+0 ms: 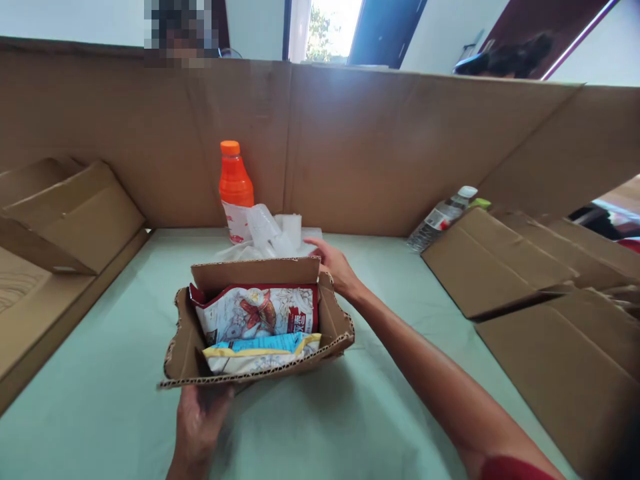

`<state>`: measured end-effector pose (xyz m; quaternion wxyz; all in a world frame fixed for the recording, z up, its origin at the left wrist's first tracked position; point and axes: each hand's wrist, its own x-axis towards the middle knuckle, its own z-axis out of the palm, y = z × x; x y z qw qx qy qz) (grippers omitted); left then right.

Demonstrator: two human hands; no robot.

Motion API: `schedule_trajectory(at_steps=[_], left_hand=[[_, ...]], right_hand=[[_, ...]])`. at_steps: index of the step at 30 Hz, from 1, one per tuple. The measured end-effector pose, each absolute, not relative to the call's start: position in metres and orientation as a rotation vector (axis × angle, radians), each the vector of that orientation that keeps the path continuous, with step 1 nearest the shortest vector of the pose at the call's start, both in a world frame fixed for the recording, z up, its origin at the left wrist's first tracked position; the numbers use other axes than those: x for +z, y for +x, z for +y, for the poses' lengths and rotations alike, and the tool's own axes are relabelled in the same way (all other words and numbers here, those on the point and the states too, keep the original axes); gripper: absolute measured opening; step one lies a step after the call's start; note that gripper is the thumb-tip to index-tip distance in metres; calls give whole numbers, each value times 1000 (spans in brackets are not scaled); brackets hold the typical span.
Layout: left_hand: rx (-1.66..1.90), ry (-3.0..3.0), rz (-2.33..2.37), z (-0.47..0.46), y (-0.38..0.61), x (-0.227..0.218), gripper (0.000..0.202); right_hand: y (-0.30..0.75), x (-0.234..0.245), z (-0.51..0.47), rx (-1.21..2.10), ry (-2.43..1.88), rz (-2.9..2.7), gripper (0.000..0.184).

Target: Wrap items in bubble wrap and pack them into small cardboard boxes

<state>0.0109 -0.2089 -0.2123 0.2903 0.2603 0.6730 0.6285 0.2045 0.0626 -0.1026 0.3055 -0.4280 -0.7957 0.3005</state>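
A small open cardboard box [255, 273] is tilted toward me over the middle of the table, a shadow beneath its right side. Inside stand a white and dark red printed food pouch [260, 310] and, in front of it, a blue, yellow and white packet [265, 350]. My left hand [200, 417] grips the box from below at its front left, fingertips hidden under it. At the far right corner, my right hand [337, 267] holds the box, its index finger stretched out beyond the back flap and the other fingers mostly hidden.
Behind the box are an orange bottle [237, 187], clear plastic packaging [267, 230] and a white roll [291, 230]. A clear water bottle [443, 217] leans at right beside cardboard boxes [500, 260]. Another box [80, 213] sits left. A cardboard wall [380, 147] closes the back; people are beyond.
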Motion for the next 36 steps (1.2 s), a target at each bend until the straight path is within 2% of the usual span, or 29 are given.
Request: schedule_trajectory(at_steps=[2, 3, 7, 10, 15, 20, 22, 24, 26, 31, 36], left_hand=[[1635, 694, 1846, -211, 9, -214, 86], [1615, 696, 1864, -212, 7, -214, 86], [1585, 725, 1883, -213, 2, -215, 83], [1618, 788, 1850, -212, -4, -215, 73], [1629, 776, 1782, -208, -15, -211, 65], [1783, 797, 1758, -207, -13, -195, 55], [1801, 779, 1721, -210, -10, -190, 55], [1745, 760, 1719, -212, -7, -186, 54], [1682, 767, 1745, -213, -5, -181, 54], [1605, 857, 1834, -190, -6, -169, 54], [1602, 963, 1846, -154, -11, -176, 50]], right_hand=[[172, -91, 92, 638, -1171, -2360, 62], [160, -88, 101, 560, -1199, -2456, 61], [169, -86, 95, 347, -1368, -2477, 30], [234, -98, 55, 271, -1487, -2287, 33], [346, -123, -51, 540, -1569, -2135, 46], [339, -141, -120, 772, -1438, -1950, 34], [311, -147, -128, 914, -1308, -1991, 45], [284, -152, -129, 1021, -1219, -2026, 63], [262, -155, -128, 1047, -1180, -2020, 72], [239, -157, -115, 978, -1195, -1915, 67], [251, -159, -92, 990, -1132, -1946, 68]])
